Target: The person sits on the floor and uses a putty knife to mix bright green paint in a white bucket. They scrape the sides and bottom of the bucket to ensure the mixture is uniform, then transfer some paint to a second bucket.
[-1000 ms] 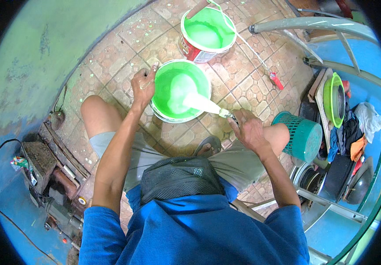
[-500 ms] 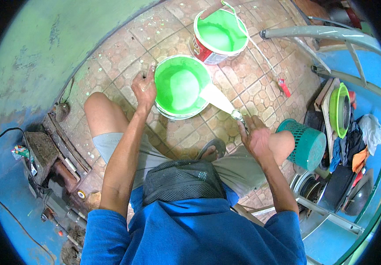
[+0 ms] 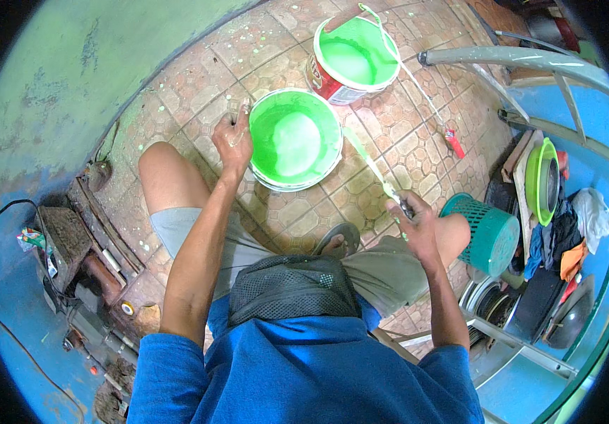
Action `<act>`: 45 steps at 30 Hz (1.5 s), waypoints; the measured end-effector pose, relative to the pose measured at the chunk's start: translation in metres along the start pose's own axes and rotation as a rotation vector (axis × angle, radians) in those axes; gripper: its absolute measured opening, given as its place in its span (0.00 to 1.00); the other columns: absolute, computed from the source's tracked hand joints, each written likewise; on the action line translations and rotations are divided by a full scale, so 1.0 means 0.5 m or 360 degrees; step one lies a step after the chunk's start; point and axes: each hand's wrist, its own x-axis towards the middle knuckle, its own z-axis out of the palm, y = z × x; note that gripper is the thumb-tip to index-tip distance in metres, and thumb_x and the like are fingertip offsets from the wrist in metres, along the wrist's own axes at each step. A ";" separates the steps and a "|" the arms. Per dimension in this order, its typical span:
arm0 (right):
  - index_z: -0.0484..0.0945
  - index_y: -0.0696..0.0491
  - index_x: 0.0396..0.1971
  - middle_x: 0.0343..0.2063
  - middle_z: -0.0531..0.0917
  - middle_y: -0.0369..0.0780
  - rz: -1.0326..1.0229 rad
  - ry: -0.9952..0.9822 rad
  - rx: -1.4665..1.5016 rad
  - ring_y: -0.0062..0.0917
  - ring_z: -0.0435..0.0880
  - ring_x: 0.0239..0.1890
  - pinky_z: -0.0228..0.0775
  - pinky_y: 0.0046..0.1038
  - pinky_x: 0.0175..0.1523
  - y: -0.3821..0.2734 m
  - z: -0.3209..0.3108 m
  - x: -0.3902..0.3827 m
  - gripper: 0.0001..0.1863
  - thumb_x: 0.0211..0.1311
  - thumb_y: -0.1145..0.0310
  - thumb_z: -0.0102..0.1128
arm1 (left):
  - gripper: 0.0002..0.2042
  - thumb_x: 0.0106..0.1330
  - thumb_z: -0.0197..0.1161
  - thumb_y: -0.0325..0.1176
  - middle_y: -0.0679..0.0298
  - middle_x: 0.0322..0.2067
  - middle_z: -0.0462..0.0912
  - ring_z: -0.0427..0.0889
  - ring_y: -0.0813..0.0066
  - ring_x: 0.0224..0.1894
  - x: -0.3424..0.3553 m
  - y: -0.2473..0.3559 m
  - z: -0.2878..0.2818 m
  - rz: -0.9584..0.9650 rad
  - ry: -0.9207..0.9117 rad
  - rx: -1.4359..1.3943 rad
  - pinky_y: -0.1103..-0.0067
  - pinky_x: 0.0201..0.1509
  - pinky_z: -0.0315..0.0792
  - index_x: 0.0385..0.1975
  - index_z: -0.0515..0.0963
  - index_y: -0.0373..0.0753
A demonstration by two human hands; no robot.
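Note:
Between my knees stands a bucket (image 3: 329, 173) with bright green paint in it. My left hand (image 3: 234, 141) is closed on its left rim, thumb up at the edge. In my right hand (image 3: 415, 225) is a putty knife (image 3: 369, 164), gripped by its handle. Its blade is turned edge-on and smeared with pale green, the tip just right of the bucket's rim. Green specks mark the right fingers. Just beyond stands a second, red and white bucket (image 3: 326, 79), also holding green paint. A paint roller (image 3: 417, 85) rests across it, red handle out to the right.
A ladder (image 3: 516, 56) stands at the far right. Near my right knee lies a teal plastic basket (image 3: 492, 237), with a lime-green basin (image 3: 541, 180) and cloths (image 3: 594, 212) beyond. Tools and a dirty trough (image 3: 64, 237) line the left wall. Paint drops dot the tiled floor (image 3: 269, 60).
The putty knife has moved right, off the bucket's rim, and turned from flat to edge-on. My right hand has rotated with it. The left hand keeps its hold on the rim.

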 end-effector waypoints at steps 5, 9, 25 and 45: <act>0.77 0.59 0.37 0.14 0.69 0.31 0.0793 -0.0606 0.1157 0.13 0.63 0.14 0.52 0.17 0.16 0.006 0.020 0.005 0.19 0.65 0.55 0.54 | 0.25 0.62 0.61 0.46 0.48 0.12 0.69 0.63 0.66 0.18 0.003 -0.004 -0.001 -0.0095 -0.0056 -0.0047 0.66 0.27 0.62 0.14 0.69 0.26; 0.77 0.59 0.36 0.14 0.69 0.32 0.0957 -0.0538 0.1184 0.14 0.63 0.13 0.50 0.17 0.14 0.014 0.038 0.011 0.20 0.65 0.55 0.53 | 0.25 0.62 0.60 0.46 0.48 0.12 0.68 0.63 0.67 0.18 0.002 0.002 0.000 -0.0064 -0.0050 -0.0023 0.67 0.27 0.62 0.15 0.70 0.26; 0.74 0.63 0.29 0.19 0.73 0.54 -0.0658 -0.0449 -0.1013 0.50 0.74 0.25 0.65 0.41 0.32 -0.218 -0.072 0.106 0.10 0.57 0.70 0.57 | 0.25 0.61 0.61 0.47 0.45 0.13 0.70 0.66 0.66 0.18 0.000 -0.001 -0.007 -0.0021 -0.0022 -0.0111 0.66 0.26 0.64 0.16 0.72 0.26; 0.75 0.61 0.23 0.20 0.77 0.52 -0.1434 -0.0641 -0.1667 0.46 0.79 0.29 0.70 0.41 0.35 -0.276 0.080 0.300 0.08 0.51 0.71 0.53 | 0.25 0.61 0.60 0.47 0.43 0.14 0.71 0.70 0.50 0.18 -0.007 0.011 -0.015 0.0029 -0.0010 -0.0082 0.63 0.28 0.65 0.14 0.70 0.29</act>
